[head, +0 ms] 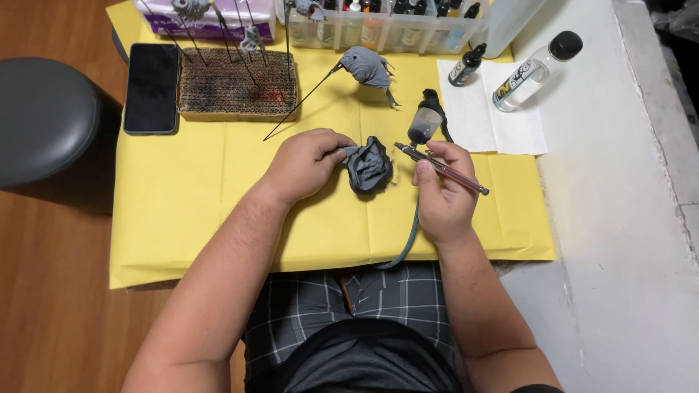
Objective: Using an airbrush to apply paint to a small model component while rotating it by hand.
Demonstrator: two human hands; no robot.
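My left hand is closed on a dark grey model part, holding it just above the yellow paper. My right hand grips an airbrush with a small paint cup on top; its nozzle points left at the part, a short gap away. A teal hose runs from the airbrush down toward my lap. A second grey model piece on a thin stick lies farther back on the paper.
A black phone and a cardboard block stuck with wire holders sit at the back left. Small paint bottles fill a clear tray. A dropper bottle and a clear bottle lie on white paper at right. A grey stool stands left.
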